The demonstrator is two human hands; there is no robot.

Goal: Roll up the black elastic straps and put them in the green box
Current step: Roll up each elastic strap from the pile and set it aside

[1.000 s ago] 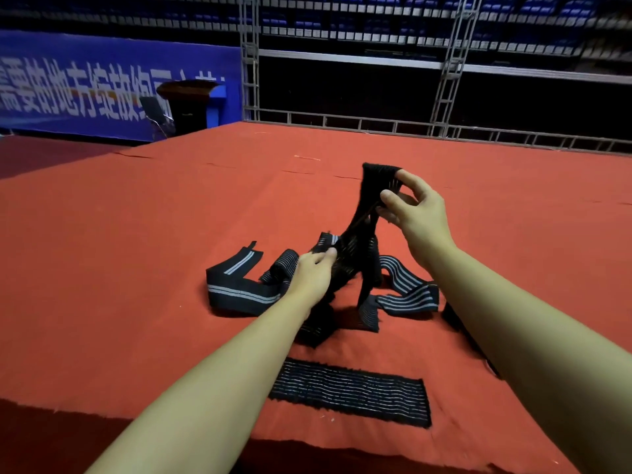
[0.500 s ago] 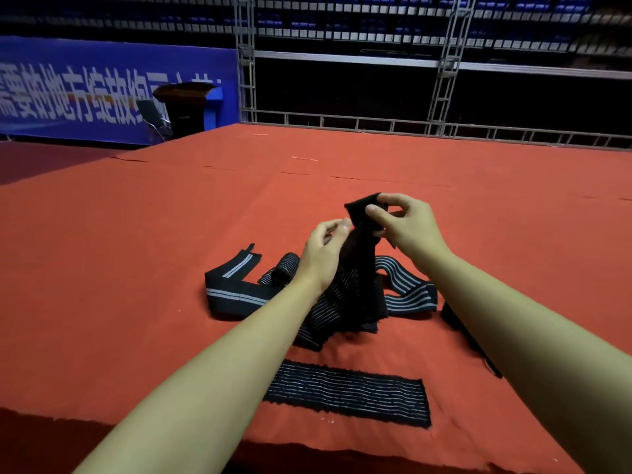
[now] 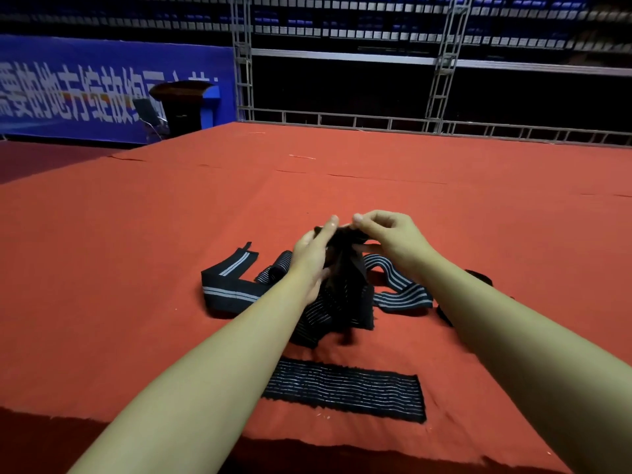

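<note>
fingertips and thumb of the right hand point(image 3: 393, 241) are curled together and pinch the top end of a black ribbed elastic strap point(image 3: 342, 268), which is held up above the red felt-like cloth surface point(image 3: 136, 268). the left hand point(image 3: 313, 254) is set against the same strap from the other side, its fingers point(image 3: 330, 227) nearly straight and pressed to the fabric near the top, thumb low; whether it grips cannot be told. the held strap hangs down, crumpled, into a loose pile on the cloth. three more straps can be counted lying flat or looped: a wide black band with two pale grey stripes point(image 3: 229, 289) folded in an l shape on the left, a black band with several thin white stripes point(image 3: 400, 295) looped on the right, and a flat rectangular black piece with many fine white lines point(image 3: 345, 390) nearest the viewer. a small rolled striped end point(image 3: 278, 268) sits just beside the left wrist
</note>
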